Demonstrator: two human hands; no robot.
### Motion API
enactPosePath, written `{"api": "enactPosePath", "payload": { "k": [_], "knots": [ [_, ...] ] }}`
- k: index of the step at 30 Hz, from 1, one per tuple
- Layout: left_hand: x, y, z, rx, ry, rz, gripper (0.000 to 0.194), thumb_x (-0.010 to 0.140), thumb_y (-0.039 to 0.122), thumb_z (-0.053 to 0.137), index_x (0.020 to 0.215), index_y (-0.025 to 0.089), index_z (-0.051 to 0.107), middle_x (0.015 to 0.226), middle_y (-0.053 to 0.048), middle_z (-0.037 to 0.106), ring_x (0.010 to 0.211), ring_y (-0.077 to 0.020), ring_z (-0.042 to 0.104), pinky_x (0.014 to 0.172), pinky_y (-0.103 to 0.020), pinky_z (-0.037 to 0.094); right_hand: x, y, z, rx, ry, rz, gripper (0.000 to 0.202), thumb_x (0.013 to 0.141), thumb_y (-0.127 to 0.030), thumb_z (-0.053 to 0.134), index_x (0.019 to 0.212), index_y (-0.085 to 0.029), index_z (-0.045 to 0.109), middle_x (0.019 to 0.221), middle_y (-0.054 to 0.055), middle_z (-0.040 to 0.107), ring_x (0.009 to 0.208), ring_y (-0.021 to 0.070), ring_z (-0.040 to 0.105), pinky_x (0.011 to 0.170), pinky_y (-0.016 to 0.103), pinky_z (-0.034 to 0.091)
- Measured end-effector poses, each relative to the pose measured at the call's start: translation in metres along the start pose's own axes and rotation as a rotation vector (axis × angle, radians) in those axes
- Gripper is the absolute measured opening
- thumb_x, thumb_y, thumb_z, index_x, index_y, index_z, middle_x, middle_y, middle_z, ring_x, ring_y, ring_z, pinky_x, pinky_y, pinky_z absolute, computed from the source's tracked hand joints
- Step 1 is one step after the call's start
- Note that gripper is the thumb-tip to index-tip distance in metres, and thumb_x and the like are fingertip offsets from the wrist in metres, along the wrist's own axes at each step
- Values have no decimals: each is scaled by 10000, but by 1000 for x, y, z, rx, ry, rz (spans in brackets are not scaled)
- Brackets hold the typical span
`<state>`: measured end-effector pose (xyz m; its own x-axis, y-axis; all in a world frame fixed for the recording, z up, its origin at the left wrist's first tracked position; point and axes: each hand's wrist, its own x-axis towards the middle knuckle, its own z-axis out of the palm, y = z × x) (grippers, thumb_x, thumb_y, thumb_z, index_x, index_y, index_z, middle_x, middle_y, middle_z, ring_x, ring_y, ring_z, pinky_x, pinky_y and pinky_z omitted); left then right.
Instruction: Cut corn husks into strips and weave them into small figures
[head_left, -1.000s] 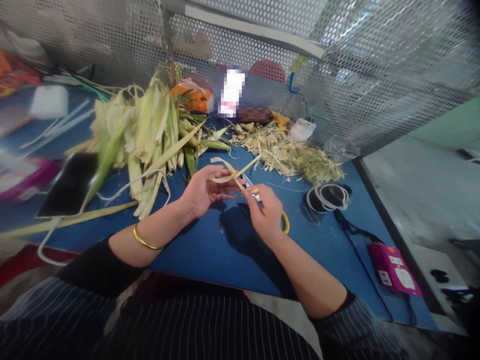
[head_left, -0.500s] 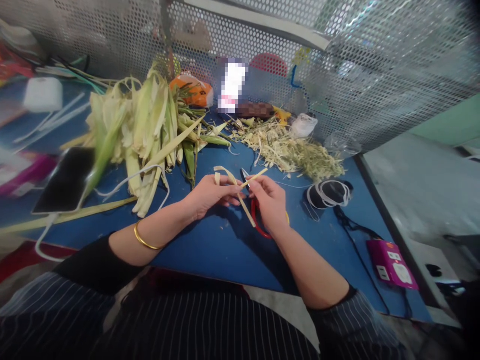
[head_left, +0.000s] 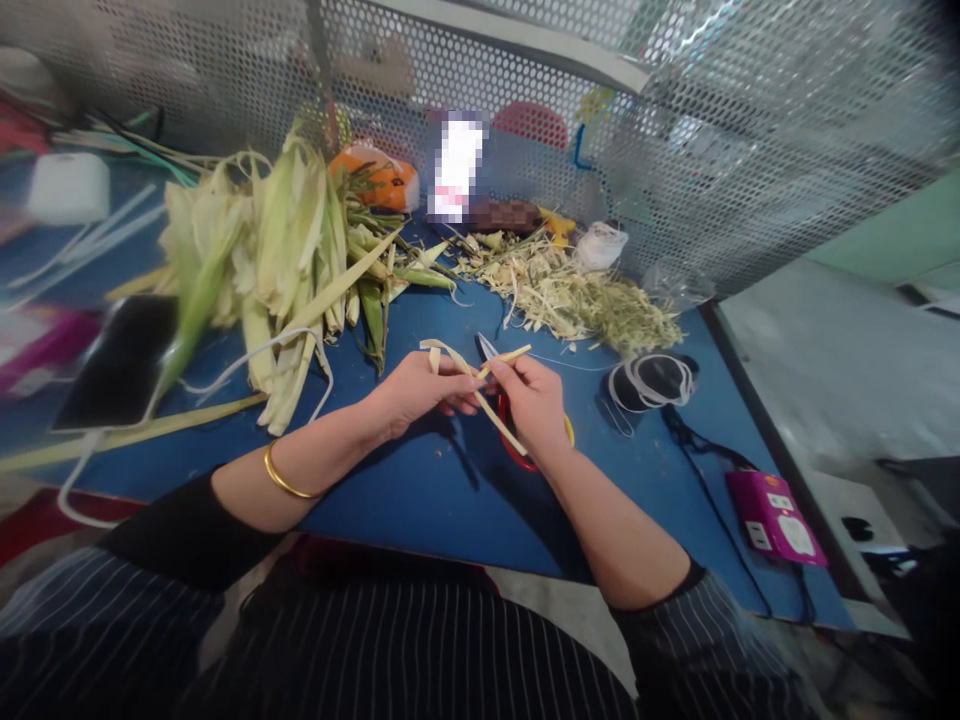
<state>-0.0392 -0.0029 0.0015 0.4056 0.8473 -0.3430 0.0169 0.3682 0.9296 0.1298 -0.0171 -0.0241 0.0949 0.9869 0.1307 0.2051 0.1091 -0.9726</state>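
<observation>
Both your hands are in front of you over the blue desk [head_left: 375,500], nearer its near edge than the mesh panel [head_left: 517,70] along its far edge. Your left hand [head_left: 420,392] has a narrow grip, thumb and fingers closed on pale husk strips [head_left: 501,423]. One end curls up above that hand, and another slants down toward you between your hands. Your right hand [head_left: 536,400] also has a narrow grip: thumb and fingertips pinch the crossing strip close to your left fingertips, and its end points up and to the right. The strips cross right where your fingertips meet.

Behind and beneath your right hand you have scissors [head_left: 485,346], blades toward the far edge, with red and yellow showing at the handles; your hand covers the rest, so whether it touches them you cannot tell.

On the left part of the desk, a big bundle of husks [head_left: 289,240] spreads beside a dark-screened phone [head_left: 116,365], which lies near the front left corner with a white cable [head_left: 94,485] at its lower end. Toward the far edge, right of the bundle, lies a heap of shreds [head_left: 559,290]. Near the right edge you have a black spool [head_left: 637,385] looped with white cord, and a purple box [head_left: 778,518] with sockets close to the front right corner.
</observation>
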Motion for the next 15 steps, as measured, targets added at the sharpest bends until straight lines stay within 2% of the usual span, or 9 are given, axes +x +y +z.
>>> {"api": "enactPosePath", "payload": {
  "k": [4,7,11,15],
  "knots": [
    [3,-1,-2,-158,122,30,310,768,427,704,875,135,696,794,-83,736,660,-129,686,541,-191,466,0,-8,-1,76,-100,84,332,856,-506,554,814,-191,652,703,7,640,605,128,596,618,264,485],
    [4,1,-3,-214,189,39,377,791,497,654,878,132,686,820,-89,732,640,-127,677,509,-194,451,-4,-15,0,-30,-174,100,323,832,-498,594,735,-189,608,631,-2,624,558,130,590,585,256,466],
    [5,0,-3,-179,219,96,283,686,323,776,855,114,686,791,-66,720,622,-107,654,506,-185,429,-8,-18,1,-322,-219,-41,283,873,-377,568,657,-195,548,532,-31,557,525,106,513,580,232,404],
    [9,-7,-1,-152,261,153,208,674,225,769,825,108,685,666,-34,686,539,-84,603,491,-192,409,-10,-16,0,-430,-295,-209,246,914,-338,506,713,-199,530,575,-41,508,556,98,454,588,230,357]
  ]
}}
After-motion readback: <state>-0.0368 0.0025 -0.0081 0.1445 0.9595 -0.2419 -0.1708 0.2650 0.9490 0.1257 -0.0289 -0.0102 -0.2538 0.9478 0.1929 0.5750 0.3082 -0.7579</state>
